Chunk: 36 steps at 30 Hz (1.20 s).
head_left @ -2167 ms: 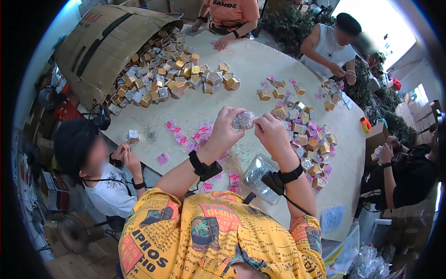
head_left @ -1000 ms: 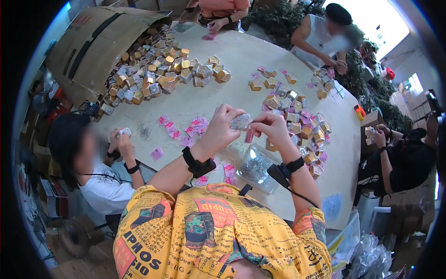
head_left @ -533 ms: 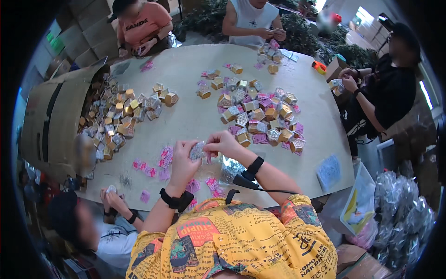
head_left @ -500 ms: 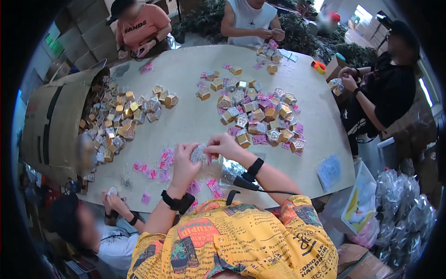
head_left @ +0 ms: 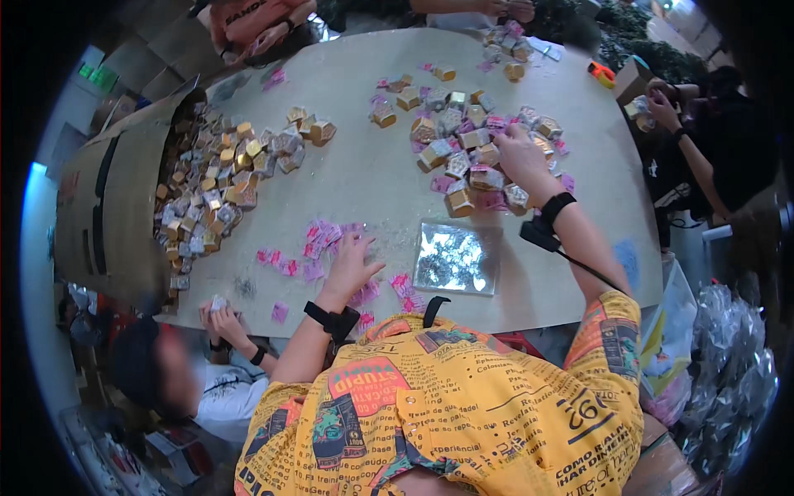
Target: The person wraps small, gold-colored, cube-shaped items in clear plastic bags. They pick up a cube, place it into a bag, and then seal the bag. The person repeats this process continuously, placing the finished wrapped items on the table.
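My left hand (head_left: 351,271) hovers low over pink printed packets (head_left: 321,240) on the table, fingers spread and nothing in them. Out to the right, my right hand (head_left: 524,161) reaches into a heap of gold, many-sided boxes (head_left: 460,198) in clear wrap, with pink packets among them. Its fingers are bent down onto the heap. What they grip, if anything, is hidden. Between my arms lies a shiny square sheet or pack (head_left: 457,258) that reflects light. More pink packets (head_left: 402,287) lie just right of my left hand.
A cardboard carton (head_left: 112,211) on its side spills gold boxes (head_left: 219,190) at the left. Co-workers sit around the table (head_left: 356,178); one at lower left holds a wrapped piece (head_left: 218,304). An orange tape dispenser (head_left: 602,74) is far right. Clear plastic bags (head_left: 732,364) stand lower right.
My hands have parted. The wrapped piece has left my left hand, which is now spread over the packets. My right hand has moved away and right to the heap. The view has shifted.
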Tool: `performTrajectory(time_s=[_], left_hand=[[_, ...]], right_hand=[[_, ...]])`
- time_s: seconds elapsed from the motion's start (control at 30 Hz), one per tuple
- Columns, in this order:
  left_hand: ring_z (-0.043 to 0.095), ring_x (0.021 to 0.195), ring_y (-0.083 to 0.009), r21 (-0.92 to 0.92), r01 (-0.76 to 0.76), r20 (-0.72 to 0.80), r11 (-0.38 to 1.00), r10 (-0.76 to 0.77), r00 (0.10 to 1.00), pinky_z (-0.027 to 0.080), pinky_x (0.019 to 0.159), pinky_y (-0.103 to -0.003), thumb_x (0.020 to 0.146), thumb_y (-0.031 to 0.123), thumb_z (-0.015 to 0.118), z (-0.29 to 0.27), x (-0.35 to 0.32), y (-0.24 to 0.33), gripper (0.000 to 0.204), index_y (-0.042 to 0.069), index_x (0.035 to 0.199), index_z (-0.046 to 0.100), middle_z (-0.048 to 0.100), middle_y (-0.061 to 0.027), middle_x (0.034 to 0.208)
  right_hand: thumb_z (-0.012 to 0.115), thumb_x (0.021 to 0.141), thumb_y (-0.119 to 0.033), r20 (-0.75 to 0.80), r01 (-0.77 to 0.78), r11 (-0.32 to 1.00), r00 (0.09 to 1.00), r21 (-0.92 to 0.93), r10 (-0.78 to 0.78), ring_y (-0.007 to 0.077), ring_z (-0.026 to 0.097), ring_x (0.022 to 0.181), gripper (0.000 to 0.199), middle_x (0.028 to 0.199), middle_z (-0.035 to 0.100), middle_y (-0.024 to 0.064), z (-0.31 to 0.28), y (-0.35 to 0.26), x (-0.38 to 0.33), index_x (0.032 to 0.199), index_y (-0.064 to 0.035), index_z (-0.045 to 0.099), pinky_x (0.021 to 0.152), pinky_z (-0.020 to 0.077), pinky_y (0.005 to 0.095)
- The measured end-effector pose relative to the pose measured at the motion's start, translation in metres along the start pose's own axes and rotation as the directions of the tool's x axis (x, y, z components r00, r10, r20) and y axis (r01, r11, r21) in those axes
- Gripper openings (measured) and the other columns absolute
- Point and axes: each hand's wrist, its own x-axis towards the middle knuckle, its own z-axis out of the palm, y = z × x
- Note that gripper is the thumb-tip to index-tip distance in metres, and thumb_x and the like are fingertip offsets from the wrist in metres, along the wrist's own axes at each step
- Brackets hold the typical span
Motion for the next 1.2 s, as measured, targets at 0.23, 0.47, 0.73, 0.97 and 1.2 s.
performTrajectory(time_s=[0.23, 0.47, 0.73, 0.97, 1.2], left_hand=[[0.045, 0.111, -0.0376, 0.071, 0.154, 0.046, 0.986, -0.157, 0.986, 0.042, 0.09, -0.044, 0.067, 0.015, 0.069, 0.02, -0.028, -0.033, 0.045, 0.003, 0.109, 0.057, 0.046, -0.0193, 0.116], [0.052, 0.095, -0.0337, 0.157, 0.205, -0.003, 0.966, -0.207, 0.978, 0.045, 0.079, -0.042, 0.069, 0.017, 0.068, 0.024, -0.042, -0.071, 0.033, 0.004, 0.097, 0.058, 0.052, -0.0155, 0.098], [0.052, 0.098, -0.0311, 0.097, -0.156, 0.259, 0.983, 0.127, 0.957, 0.046, 0.078, -0.04, 0.065, 0.025, 0.076, 0.057, -0.028, -0.009, 0.053, 0.007, 0.109, 0.053, 0.052, -0.0125, 0.102], [0.049, 0.102, -0.0333, 0.164, -0.248, 0.271, 0.955, 0.198, 0.942, 0.045, 0.08, -0.043, 0.069, 0.019, 0.07, 0.096, -0.017, -0.015, 0.047, 0.006, 0.11, 0.05, 0.049, -0.0152, 0.102], [0.051, 0.096, -0.0354, 0.076, -0.194, 0.183, 0.978, 0.178, 0.967, 0.045, 0.079, -0.045, 0.07, 0.01, 0.065, 0.093, -0.025, -0.037, 0.03, 0.005, 0.097, 0.053, 0.05, -0.0182, 0.099]], right_hand=[[0.054, 0.078, -0.017, 0.178, 0.638, 0.751, 0.77, -0.171, -0.613, 0.0224, 0.046, 0.113, 0.022, 0.123, 0.048, 0.0072, 0.099, -0.04, -0.028, 0.096, -0.0122, 0.065, 0.088, 0.0393, 0.0402], [0.053, 0.079, -0.017, 0.07, 0.351, 0.882, 0.935, -0.316, -0.347, 0.0264, 0.042, 0.119, 0.029, 0.129, 0.044, 0.0067, 0.137, 0.029, -0.015, 0.105, -0.0221, 0.065, 0.093, 0.0351, 0.0492], [0.06, 0.073, -0.015, 0.445, 0.389, 0.912, 0.798, 0.132, -0.406, 0.0296, 0.059, 0.089, 0.019, 0.093, 0.059, 0.0126, 0.112, -0.064, -0.076, 0.091, -0.0101, 0.065, 0.074, 0.0494, 0.0412], [0.062, 0.07, -0.015, 0.277, 0.299, 0.932, 0.896, 0.202, -0.348, 0.0297, 0.06, 0.089, 0.022, 0.092, 0.059, 0.0136, 0.156, -0.089, -0.129, 0.089, -0.0039, 0.063, 0.074, 0.049, 0.0406], [0.058, 0.07, -0.011, 0.252, 0.266, 0.94, 0.915, 0.214, -0.316, 0.0326, 0.062, 0.078, 0.014, 0.085, 0.061, 0.0159, 0.165, -0.103, -0.132, 0.079, -0.0018, 0.063, 0.071, 0.0501, 0.0405]])
